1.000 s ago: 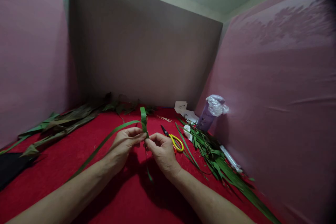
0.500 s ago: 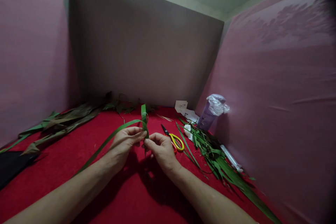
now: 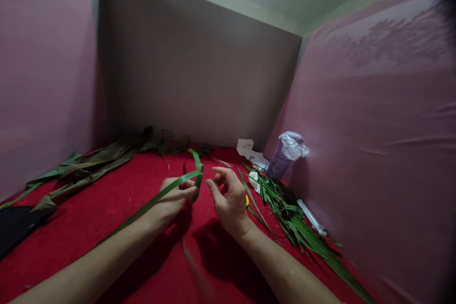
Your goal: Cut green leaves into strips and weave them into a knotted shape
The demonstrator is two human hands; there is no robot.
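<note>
My left hand (image 3: 173,198) is closed on a long green leaf strip (image 3: 156,197). The strip loops up above my fingers and its tail runs back along my left forearm. My right hand (image 3: 228,198) hovers just right of the loop, fingers apart and curled, holding nothing I can see. A thin blurred piece of strip hangs below the hands over the red cloth (image 3: 107,209). The scissors (image 3: 247,200), with yellow handles, are mostly hidden behind my right hand.
Dried and green leaves (image 3: 89,166) lie along the back left. A heap of green leaf trimmings (image 3: 292,213) lies at the right, with a purple cup covered in plastic (image 3: 283,159), white paper scraps (image 3: 249,149) and a white tool (image 3: 311,217). Pink walls close in on both sides.
My right hand let go of the strip and lifted away to the right, fingers spread. The loop tilted over to the right. The view shifted slightly.
</note>
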